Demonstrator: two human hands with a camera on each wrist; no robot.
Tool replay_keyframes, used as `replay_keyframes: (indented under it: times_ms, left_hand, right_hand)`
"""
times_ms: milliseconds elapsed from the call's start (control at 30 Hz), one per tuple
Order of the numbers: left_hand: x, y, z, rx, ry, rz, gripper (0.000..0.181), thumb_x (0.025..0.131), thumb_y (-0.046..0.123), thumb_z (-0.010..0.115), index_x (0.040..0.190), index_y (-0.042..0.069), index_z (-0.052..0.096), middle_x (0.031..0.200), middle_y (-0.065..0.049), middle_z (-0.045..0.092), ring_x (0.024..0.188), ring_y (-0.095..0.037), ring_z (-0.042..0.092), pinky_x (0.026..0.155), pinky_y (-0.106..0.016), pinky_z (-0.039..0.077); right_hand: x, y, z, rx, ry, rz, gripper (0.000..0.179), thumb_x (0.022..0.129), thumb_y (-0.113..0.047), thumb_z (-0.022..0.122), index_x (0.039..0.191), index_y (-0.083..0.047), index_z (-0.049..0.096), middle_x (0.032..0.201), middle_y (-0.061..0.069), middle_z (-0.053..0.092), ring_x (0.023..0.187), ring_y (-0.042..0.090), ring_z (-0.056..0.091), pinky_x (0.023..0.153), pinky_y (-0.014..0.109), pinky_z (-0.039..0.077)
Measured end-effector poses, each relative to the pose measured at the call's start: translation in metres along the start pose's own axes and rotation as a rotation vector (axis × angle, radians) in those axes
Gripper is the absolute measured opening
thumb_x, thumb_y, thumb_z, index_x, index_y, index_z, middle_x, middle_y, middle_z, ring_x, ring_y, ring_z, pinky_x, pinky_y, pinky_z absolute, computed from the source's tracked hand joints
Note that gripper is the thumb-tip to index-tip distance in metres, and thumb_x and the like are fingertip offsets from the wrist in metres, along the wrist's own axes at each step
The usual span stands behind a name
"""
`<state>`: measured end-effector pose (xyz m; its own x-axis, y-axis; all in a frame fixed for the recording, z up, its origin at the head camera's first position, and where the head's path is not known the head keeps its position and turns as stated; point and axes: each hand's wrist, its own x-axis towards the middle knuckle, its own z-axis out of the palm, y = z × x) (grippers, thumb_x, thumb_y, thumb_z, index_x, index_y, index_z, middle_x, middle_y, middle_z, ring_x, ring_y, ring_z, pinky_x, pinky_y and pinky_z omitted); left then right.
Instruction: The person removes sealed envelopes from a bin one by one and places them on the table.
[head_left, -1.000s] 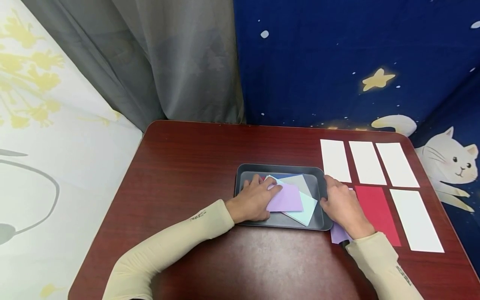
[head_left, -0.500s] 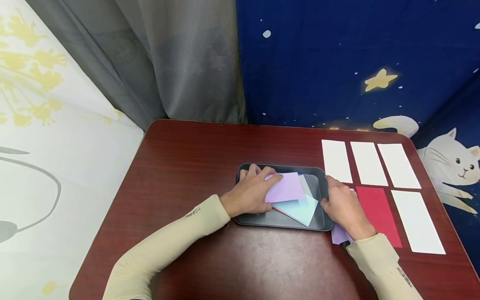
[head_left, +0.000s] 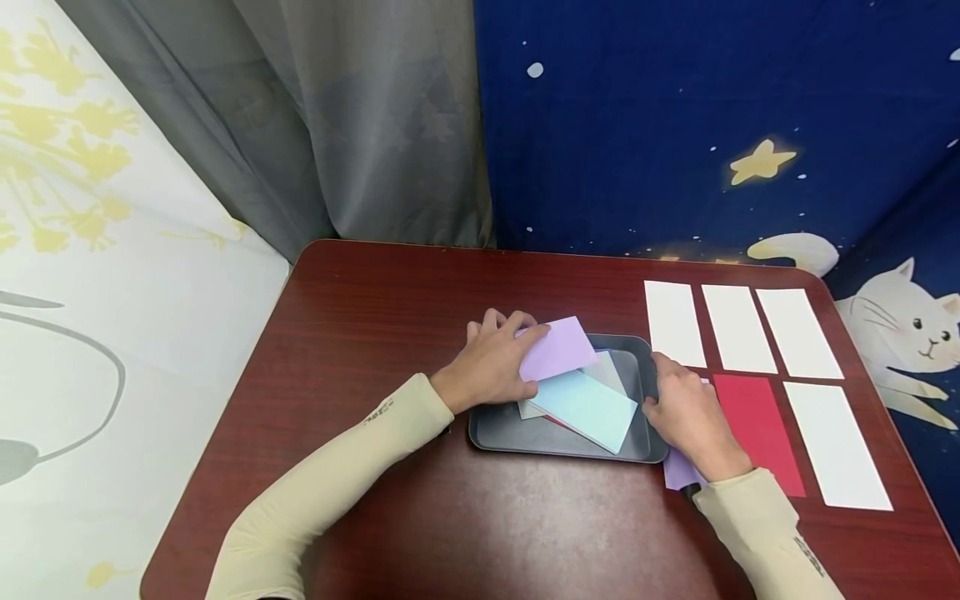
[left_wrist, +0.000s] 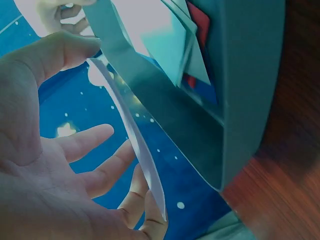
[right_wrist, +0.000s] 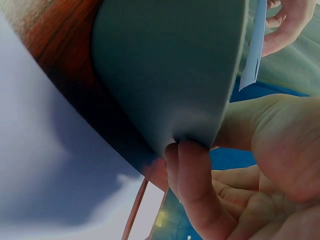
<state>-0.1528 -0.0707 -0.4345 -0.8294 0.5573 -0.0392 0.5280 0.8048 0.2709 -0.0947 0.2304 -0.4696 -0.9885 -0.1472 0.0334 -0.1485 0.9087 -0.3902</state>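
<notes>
My left hand (head_left: pixel 491 358) holds a lilac paper card (head_left: pixel 557 348) between thumb and fingers, raised above the left part of a dark grey tray (head_left: pixel 510 437). In the left wrist view the lilac card (left_wrist: pixel 137 142) is seen nearly edge-on, thumb at one end and fingertips along its back. Inside the tray a light blue card (head_left: pixel 588 408) lies over other cards, with grey, red and blue edges showing. My right hand (head_left: pixel 690 412) grips the tray's right rim; in the right wrist view its fingers (right_wrist: pixel 195 175) press the tray's outer wall (right_wrist: pixel 170 65), the thumb over the rim.
Right of the tray, several white cards (head_left: pixel 836 442) and a red card (head_left: pixel 757 433) lie in two rows on the brown table (head_left: pixel 375 333). A purple card (head_left: pixel 681 471) sits partly under my right hand. Curtains (head_left: pixel 390 125) hang behind the table.
My left hand has lifted the lilac card off the pile and moved it up and to the left, uncovering more of the light blue card. The right hand stays on the tray rim.
</notes>
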Motion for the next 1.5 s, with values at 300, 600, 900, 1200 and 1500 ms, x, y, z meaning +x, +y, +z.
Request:
replay_keyframes:
  times_ms: [300,600,900,1200,1500]
  left_hand:
    - [0.010,-0.020,-0.003,-0.043,0.018,-0.095,0.084,0.091,0.044,0.084,0.165,0.020,0.053,0.154,-0.009,0.051,0.130,-0.036,0.044,0.092,-0.049,0.039]
    - [0.021,-0.042,-0.007,-0.083,0.048,-0.183,0.083,0.091,0.046,0.081,0.164,0.017,0.053,0.155,-0.010,0.050,0.125,-0.035,0.043,0.090,-0.052,0.038]
    - [0.032,-0.065,-0.007,-0.119,0.053,-0.316,0.084,0.092,0.048,0.077,0.165,0.017,0.050,0.157,-0.013,0.047,0.131,-0.037,0.040,0.096,-0.054,0.038]
    - [0.041,-0.091,-0.002,-0.115,0.048,-0.421,0.085,0.094,0.052,0.077,0.164,0.013,0.049,0.156,-0.017,0.046,0.131,-0.042,0.042,0.098,-0.057,0.041]
    - [0.042,-0.101,0.004,-0.112,0.024,-0.549,0.090,0.093,0.054,0.077,0.163,0.006,0.046,0.153,-0.025,0.044,0.131,-0.046,0.044,0.104,-0.066,0.046]
  right_hand:
    - [-0.002,0.000,0.001,0.009,0.026,-0.015,0.068,0.085,0.005,0.078,0.145,0.023,0.051,0.135,0.043,0.061,0.106,0.062,0.070,0.090,0.071,0.056]
    - [-0.002,-0.001,0.001,0.000,0.036,-0.023,0.066,0.084,0.006,0.077,0.143,0.023,0.052,0.134,0.044,0.062,0.106,0.061,0.070,0.087,0.070,0.057]
    - [-0.003,-0.002,0.000,0.002,0.030,-0.018,0.065,0.085,0.006,0.077,0.144,0.023,0.052,0.134,0.044,0.062,0.110,0.061,0.069,0.091,0.070,0.056]
    - [-0.003,0.000,0.000,0.008,0.021,-0.015,0.068,0.085,0.006,0.078,0.145,0.023,0.051,0.136,0.045,0.061,0.112,0.061,0.069,0.091,0.070,0.056]
    - [-0.004,0.000,0.001,0.008,0.032,-0.020,0.066,0.085,0.007,0.076,0.144,0.023,0.051,0.135,0.044,0.062,0.109,0.059,0.070,0.089,0.069,0.057]
